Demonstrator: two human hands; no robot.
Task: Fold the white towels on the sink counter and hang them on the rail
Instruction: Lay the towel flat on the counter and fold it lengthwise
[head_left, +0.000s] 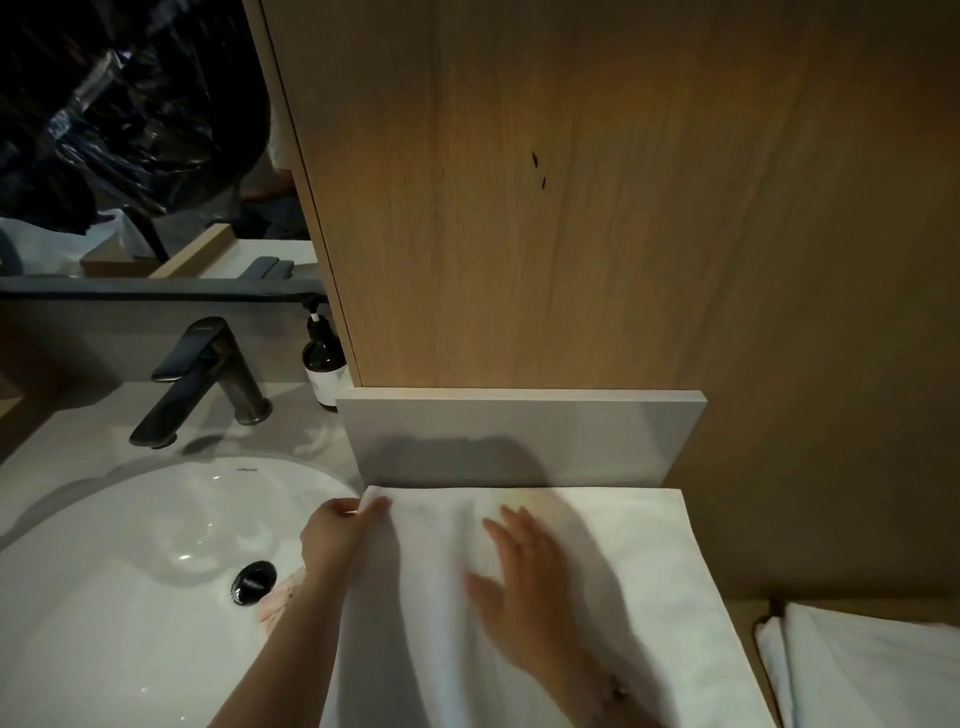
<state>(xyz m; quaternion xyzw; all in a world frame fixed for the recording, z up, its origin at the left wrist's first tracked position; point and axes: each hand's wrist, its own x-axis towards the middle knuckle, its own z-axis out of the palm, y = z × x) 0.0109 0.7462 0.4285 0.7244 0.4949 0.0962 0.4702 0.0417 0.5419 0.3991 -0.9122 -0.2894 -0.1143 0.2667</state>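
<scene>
A white towel (649, 582) lies spread flat on the counter to the right of the sink, its far edge against the grey backsplash. My left hand (337, 530) pinches the towel's far left corner between thumb and fingers. Flat on the middle of the towel rests my right hand (519, 577), fingers straight and spread, slightly blurred. Further white towel cloth (857, 670) shows at the bottom right, lower than the counter. No rail is in view.
The white sink basin (104, 597) with a black drain (254, 582) fills the lower left. A black faucet (208, 379) and a brown pump bottle (324, 364) stand behind it. A wooden wall panel (571, 208) rises above the grey backsplash (519, 436); a mirror (130, 130) hangs at upper left.
</scene>
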